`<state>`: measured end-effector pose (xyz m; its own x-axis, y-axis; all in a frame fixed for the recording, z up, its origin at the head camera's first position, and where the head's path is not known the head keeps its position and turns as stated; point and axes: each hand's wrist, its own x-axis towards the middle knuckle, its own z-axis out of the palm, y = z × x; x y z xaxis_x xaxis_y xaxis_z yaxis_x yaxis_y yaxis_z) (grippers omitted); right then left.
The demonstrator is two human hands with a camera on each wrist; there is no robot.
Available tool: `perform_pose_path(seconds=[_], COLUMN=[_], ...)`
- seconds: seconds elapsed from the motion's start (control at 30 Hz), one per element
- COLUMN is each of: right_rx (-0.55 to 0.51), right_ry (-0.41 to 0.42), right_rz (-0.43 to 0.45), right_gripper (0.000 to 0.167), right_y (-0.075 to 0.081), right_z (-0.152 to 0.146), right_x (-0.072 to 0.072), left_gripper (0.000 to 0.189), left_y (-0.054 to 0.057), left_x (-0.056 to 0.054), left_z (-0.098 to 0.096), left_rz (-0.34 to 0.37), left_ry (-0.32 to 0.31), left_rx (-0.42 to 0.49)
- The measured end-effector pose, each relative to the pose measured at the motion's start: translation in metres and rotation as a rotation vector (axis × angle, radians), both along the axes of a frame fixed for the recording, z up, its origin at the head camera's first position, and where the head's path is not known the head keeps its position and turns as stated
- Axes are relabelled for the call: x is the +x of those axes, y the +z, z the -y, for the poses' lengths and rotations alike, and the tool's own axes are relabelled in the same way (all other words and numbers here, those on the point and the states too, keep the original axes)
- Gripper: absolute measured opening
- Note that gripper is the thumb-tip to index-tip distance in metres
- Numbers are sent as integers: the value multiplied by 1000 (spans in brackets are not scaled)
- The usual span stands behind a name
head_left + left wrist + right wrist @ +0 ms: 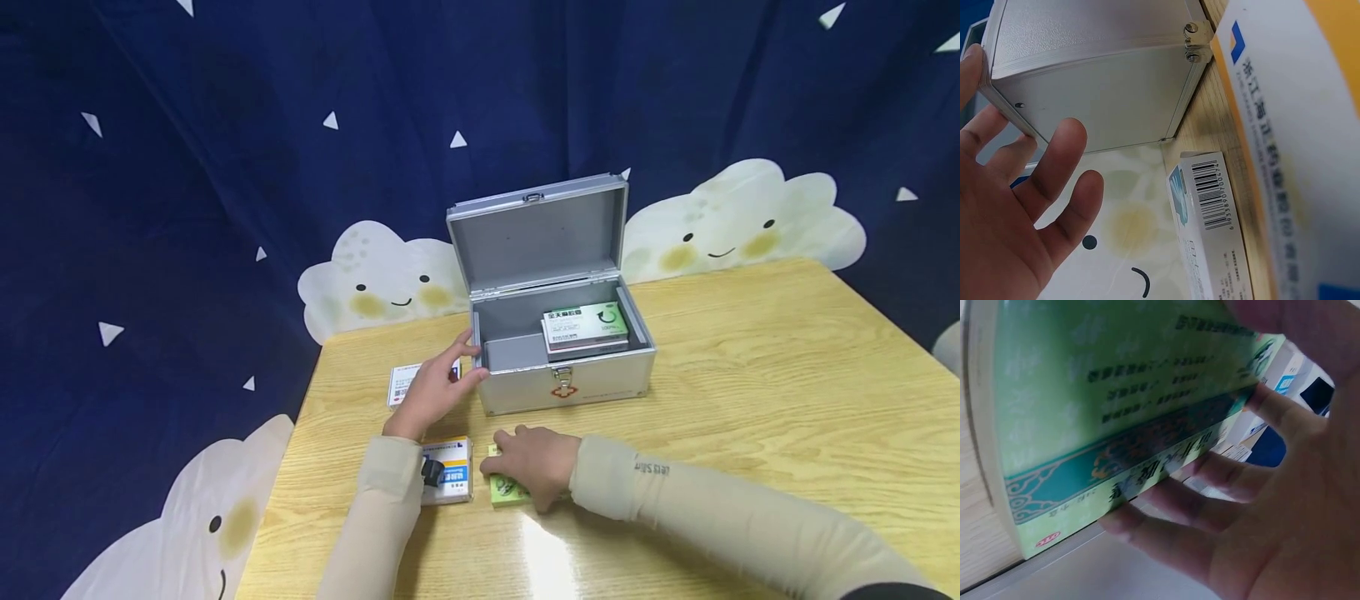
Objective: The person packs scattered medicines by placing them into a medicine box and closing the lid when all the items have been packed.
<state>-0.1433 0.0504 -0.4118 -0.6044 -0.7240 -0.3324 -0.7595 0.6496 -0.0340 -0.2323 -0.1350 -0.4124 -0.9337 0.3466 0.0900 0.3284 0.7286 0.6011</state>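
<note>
In the head view, my left hand touches the left rim of an open silver first-aid case. Its thumb lies near the front corner, and the other fingers are spread and relaxed in the left wrist view. My right hand grips a green medicine box on the table in front of the case. The right wrist view shows its fingertips along one long edge of that green box, with the thumb toward the opposite side; the hand covers part of it. Inside the case, stacked medicine boxes lie on the right.
A white, blue and yellow medicine box lies beneath my left wrist. Left of the case is another white medicine box, partly behind the left hand. The case lid stands raised before a dark blue curtain. Everything rests on a wooden table.
</note>
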Motion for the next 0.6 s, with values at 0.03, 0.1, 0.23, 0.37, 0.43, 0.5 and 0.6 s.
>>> perform_pose_path(seconds=[0.03, 0.1, 0.23, 0.37, 0.43, 0.5, 0.6], right_rx=[-1, -7, -21, -34, -42, -52, -71], right_ry=[6, 15, 24, 27, 27, 31, 31], right_rz=[2, 14, 35, 53, 61, 65, 74], right_gripper=[82, 82, 82, 81, 80, 79, 80], right_y=[0, -1, -2, -2, -2, -1, 0], right_z=[0, -1, -3, -6, -8, -10, -12], right_x=[-1, -3, -5, -6, -6, -6, -6], left_gripper=[47, 47, 44, 45, 45, 44, 44], left_y=[0, 1, 1, 2, 2, 1, 1], left_x=[0, 0, 0, 0, 0, 0, 0], left_z=[0, 1, 1, 1, 0, -1, -1], left_rz=[1, 0, -5, -5, 2, 8, 5], left_ry=[0, -2, -9, -14, -10, -4, -2], left_rx=[-2, -1, 7, 6, 7, 8, 15])
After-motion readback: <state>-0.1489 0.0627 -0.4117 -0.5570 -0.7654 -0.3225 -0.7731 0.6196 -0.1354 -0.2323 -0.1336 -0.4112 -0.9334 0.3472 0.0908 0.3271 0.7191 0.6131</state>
